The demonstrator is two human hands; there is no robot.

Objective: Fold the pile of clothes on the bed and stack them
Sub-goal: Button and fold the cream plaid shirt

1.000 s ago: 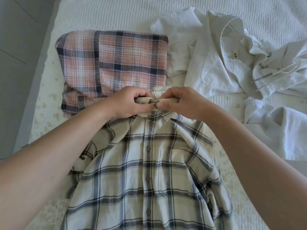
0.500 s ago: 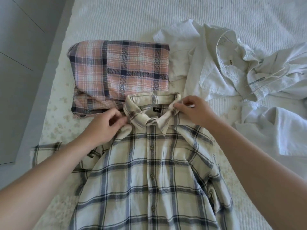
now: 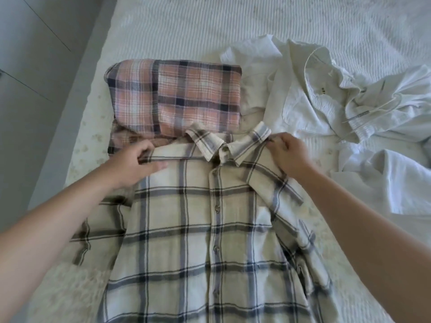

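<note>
A cream plaid shirt point(image 3: 186, 229) lies buttoned and face up on the bed, collar pointing away from me. My left hand point(image 3: 134, 165) pinches the fabric at its left shoulder. My right hand point(image 3: 288, 157) pinches the right shoulder seam just beside the collar. A folded pink plaid shirt point(image 3: 177, 99) sits right behind the collar, its near edge partly under it. To the right lies a heap of unfolded white clothes point(image 3: 338, 108), including a hooded top with drawstrings.
The white ribbed bedspread point(image 3: 210, 31) stretches away behind the clothes. The bed's left edge point(image 3: 77, 136) drops to a grey floor point(image 3: 28, 78). More white cloth point(image 3: 396, 183) lies crumpled at the right near my right forearm.
My hands left the collar's middle, where they were at the top button, and spread outward to the two shoulders. The collar now lies flat and the shirt is pulled wider.
</note>
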